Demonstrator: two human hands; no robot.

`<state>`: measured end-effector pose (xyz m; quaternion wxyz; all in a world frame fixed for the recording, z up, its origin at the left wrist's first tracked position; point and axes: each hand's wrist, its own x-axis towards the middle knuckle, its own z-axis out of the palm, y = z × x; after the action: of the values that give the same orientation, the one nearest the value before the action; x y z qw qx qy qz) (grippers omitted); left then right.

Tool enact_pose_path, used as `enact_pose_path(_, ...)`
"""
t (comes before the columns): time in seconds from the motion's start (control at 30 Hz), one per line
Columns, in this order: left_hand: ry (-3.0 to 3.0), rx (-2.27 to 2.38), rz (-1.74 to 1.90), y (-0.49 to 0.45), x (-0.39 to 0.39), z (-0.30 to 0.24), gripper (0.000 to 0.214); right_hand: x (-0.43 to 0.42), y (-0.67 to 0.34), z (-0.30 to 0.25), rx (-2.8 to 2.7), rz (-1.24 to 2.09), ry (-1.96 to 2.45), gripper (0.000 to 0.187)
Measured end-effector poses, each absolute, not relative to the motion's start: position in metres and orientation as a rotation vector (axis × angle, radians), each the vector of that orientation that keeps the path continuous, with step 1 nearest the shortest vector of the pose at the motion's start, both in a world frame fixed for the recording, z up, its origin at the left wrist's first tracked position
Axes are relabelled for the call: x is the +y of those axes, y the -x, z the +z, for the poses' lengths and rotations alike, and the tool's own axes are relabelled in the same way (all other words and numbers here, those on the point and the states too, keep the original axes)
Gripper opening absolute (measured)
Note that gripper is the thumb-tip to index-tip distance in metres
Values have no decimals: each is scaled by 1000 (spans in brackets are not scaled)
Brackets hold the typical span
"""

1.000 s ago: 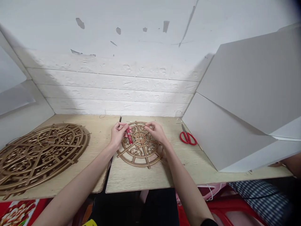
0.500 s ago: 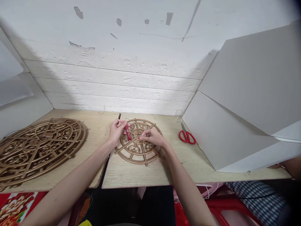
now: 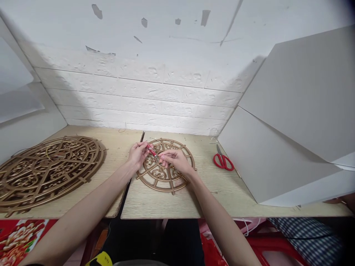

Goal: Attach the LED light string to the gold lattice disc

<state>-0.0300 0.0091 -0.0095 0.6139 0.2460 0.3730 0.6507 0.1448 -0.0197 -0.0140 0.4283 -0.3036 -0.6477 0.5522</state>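
Red tube (image 3: 151,150) more slanted than before, right hand (image 3: 175,159) nearer

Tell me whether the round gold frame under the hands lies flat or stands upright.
Flat: the gold frame rests on the table, whose surface shows through its gaps.

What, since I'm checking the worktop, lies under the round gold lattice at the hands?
The wooden worktop shows through the lower openings of the round gold lattice. Whatever lies beneath its solid parts or under the right hand is covered.
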Motion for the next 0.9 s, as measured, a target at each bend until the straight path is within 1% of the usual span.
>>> enact_pose_path(0.27, -567, 884, 1498, 30, 7, -7, 15, -21, -141, -16, -1558, 1467, 734, 35)
enact_pose_path(0.5, -568, 883, 1526, 31, 10, -11, 16, -22, -141, -16, -1696, 1376, 778, 29)
enact_pose_path(0.63, -612, 866, 1541, 30, 10, -14, 18, -23, -139, -18, -1676, 1355, 834, 27)
enact_pose_path(0.9, -622, 883, 1559, 26, 7, -13, 15, -25, -133, -19, -1663, 1233, 919, 28)
